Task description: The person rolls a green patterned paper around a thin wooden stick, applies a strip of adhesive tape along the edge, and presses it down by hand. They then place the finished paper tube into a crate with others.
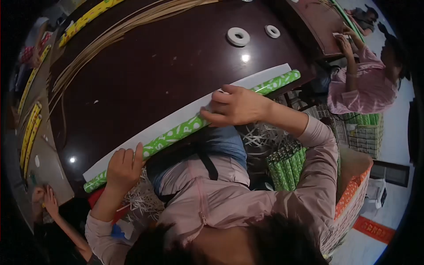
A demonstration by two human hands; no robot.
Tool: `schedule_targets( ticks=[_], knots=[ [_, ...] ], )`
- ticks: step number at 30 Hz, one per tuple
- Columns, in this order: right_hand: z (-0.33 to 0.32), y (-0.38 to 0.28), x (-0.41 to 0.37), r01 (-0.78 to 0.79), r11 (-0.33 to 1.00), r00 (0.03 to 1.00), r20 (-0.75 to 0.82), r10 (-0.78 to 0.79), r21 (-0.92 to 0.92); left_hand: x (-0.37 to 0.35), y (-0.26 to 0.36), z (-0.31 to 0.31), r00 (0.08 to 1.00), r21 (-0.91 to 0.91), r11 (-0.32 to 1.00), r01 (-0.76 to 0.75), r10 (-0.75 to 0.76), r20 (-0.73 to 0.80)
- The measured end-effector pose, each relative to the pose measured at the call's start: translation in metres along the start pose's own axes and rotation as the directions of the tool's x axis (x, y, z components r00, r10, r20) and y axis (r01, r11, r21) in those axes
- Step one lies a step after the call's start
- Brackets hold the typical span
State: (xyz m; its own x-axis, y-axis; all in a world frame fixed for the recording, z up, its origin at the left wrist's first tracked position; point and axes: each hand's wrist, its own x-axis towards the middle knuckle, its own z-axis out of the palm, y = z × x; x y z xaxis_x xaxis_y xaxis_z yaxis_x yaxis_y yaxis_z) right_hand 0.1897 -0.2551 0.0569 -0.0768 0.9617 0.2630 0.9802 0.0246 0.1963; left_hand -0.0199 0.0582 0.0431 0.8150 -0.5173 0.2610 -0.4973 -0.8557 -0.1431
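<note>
A long roll of green wrapping paper (173,135) with a white pattern lies slantwise along the near edge of the dark table. Its white underside (176,113) shows as a flat strip on the far side, running the roll's full length. Near the roll's left end, my left hand (124,170) is closed over it, fingertips on the paper. Past the middle, my right hand (236,106) has its fingers curled on the roll and the white strip, hiding that stretch of paper.
Two white tape rolls (238,37) (272,31) lie on the dark table (110,88). Thin brown strips (128,27) curve across its far left. Baskets hold green rolls (287,170) at my right. Co-workers sit right (362,84) and lower left (51,203).
</note>
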Motion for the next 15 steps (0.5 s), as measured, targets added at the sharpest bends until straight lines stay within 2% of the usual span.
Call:
schedule_targets(
  ticks=[2,3,6,9,11,12,15],
  knots=[
    [0.000,0.000,0.003,0.057,0.994,0.992,-0.104,-0.066,-0.091,0.000,-0.001,0.001,0.999,-0.006,1.000,0.000,0.000,0.032],
    [0.003,-0.001,-0.001,0.024,1.000,0.997,-0.076,-0.024,0.005,-0.001,-0.001,0.001,1.000,-0.016,1.000,-0.015,0.015,0.023],
    [0.011,-0.006,-0.006,-0.029,0.997,0.996,-0.083,0.035,0.075,-0.001,0.001,0.004,0.998,0.015,1.000,0.013,-0.014,0.058],
    [0.008,-0.006,-0.004,-0.071,0.990,0.997,-0.034,0.076,0.122,-0.001,0.011,0.005,0.992,0.012,0.993,0.117,-0.117,0.039],
    [0.010,-0.004,-0.003,-0.052,0.993,0.998,-0.018,0.054,0.109,0.003,0.019,0.004,0.966,-0.090,0.963,0.254,-0.256,-0.020],
    [0.008,-0.005,-0.001,-0.072,0.991,0.997,-0.006,0.073,0.115,0.004,0.025,0.001,0.934,-0.152,0.922,0.355,-0.355,0.031],
    [0.007,0.000,0.000,-0.016,0.995,0.999,0.042,0.012,0.100,0.004,0.032,0.000,0.911,-0.156,0.899,0.409,-0.412,0.015]
  ],
)
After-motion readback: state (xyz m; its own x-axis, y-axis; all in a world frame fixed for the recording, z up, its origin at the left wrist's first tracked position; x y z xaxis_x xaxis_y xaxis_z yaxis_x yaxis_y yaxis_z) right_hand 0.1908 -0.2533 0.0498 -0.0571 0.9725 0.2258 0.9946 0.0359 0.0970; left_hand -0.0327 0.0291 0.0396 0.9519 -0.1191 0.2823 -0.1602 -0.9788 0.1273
